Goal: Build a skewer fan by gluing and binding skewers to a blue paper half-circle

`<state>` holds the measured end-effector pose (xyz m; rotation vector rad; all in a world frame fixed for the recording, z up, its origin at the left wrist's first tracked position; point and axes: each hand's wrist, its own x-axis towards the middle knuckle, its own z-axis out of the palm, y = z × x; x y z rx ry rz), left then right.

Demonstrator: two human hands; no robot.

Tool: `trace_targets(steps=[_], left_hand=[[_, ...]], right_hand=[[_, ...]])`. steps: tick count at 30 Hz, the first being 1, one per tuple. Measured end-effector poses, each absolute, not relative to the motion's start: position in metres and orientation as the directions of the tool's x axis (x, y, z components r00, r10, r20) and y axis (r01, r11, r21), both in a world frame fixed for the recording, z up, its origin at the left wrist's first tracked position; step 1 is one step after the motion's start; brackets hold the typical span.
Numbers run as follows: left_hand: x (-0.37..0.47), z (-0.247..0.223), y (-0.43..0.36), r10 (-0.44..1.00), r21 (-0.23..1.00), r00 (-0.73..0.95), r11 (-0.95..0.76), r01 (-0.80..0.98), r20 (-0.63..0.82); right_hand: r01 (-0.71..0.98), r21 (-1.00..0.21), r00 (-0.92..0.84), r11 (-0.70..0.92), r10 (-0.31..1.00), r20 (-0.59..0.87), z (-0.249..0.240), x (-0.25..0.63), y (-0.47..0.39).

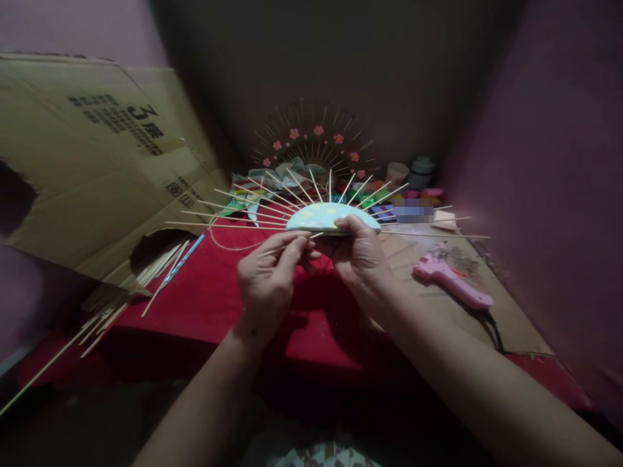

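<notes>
My right hand (pixel 357 250) grips a pale blue half-disc (pixel 326 213) at its lower right, thumb on its face and fingers underneath. Thin wooden sticks (pixel 287 185) fan out from the half-disc's curved rim to both sides and upward. At the flat lower edge, my left hand (pixel 272 269) is closed in a pinch on a thin wooden stick (pixel 317 235), whose tip points toward the half-disc. Whether that tip touches the edge I cannot tell. A thin curved strand (pixel 228 248) loops on the red cloth to the left of my left hand.
A cardboard box (pixel 97 168) leans at left beside loose sticks (pixel 158 269). A pink glue gun (pixel 452 280) with a black cord lies on a cardboard sheet (pixel 516 318) at right. Behind stands a stick fan with pink flowers (pixel 318 130). Jars (pixel 421 174) and bags crowd the red-covered table's back.
</notes>
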<state>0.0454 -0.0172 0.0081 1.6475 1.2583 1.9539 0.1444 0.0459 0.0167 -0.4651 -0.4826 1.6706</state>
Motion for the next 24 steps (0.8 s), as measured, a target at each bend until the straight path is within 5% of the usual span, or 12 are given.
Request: trace_targets(steps=[5, 10, 17, 24], left_hand=[[0.035, 0.014, -0.024, 0.762, 0.828, -0.423, -0.558, -0.046, 0.49], [0.045, 0.012, -0.031, 0.715, 0.79, -0.343, -0.584, 0.188, 0.61], [0.06, 0.006, -0.022, 0.571, 0.537, -0.102, -0.677, 0.504, 0.815], [0.059, 0.0, -0.01, 0.476, 0.386, 0.022, -0.737, 0.555, 0.879]], right_hand=[[-0.851, -0.51, -0.159, -0.13, 0.987, 0.014, 0.014, 0.145, 0.05], [-0.848, -0.518, -0.127, -0.113, 0.992, -0.008, 0.013, 0.147, 0.054], [-0.798, -0.584, -0.153, -0.151, 0.987, -0.045, 0.018, 0.144, 0.044], [-0.793, -0.603, -0.06, -0.08, 0.997, -0.054, 0.015, 0.142, 0.043]])
